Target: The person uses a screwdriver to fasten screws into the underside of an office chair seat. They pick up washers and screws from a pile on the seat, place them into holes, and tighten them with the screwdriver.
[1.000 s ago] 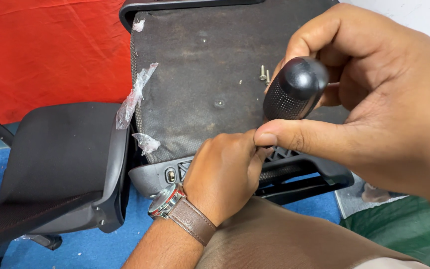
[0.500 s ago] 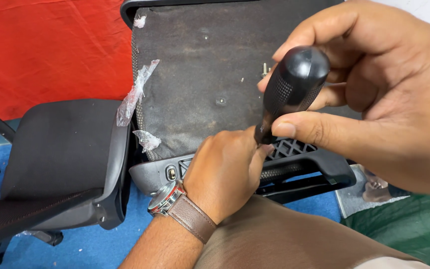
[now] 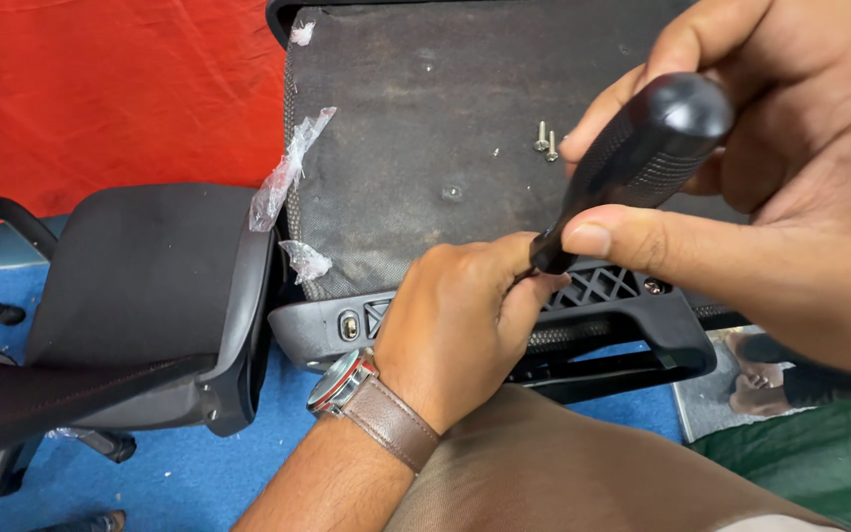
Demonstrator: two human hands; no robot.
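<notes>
**Screwdriver tilted down into a chair frame, both hands on it**

At the far left, a second office chair (image 3: 140, 296) stands on the blue floor (image 3: 209, 473) with a red cloth (image 3: 100, 89) behind it. Next to it lies an upturned chair seat (image 3: 425, 128), its dark fabric underside facing up, with scraps of clear plastic wrap (image 3: 293, 163) clinging to its left edge. Along the near edge runs a black plastic frame (image 3: 622, 305) with a lattice of openings.

The left hand (image 3: 465, 325), with a brown-strapped wristwatch (image 3: 352, 384) on its wrist, is curled closed at the low end of the screwdriver — fingers pinched around the shaft where it meets the frame, so the tip itself is hidden. The screwdriver (image 3: 642, 148) has a fat black handle, textured in the grip and rounded smooth at the top. Its long axis slopes from upper right down to lower left, straight from one hand into the other.

The right hand (image 3: 770, 167) wraps the handle, thumb pressed along the lower side, fingers curved over the top. Just beyond its fingertips two loose silver screws (image 3: 546, 140) lie on the fabric — near the handle, not touching it.
</notes>
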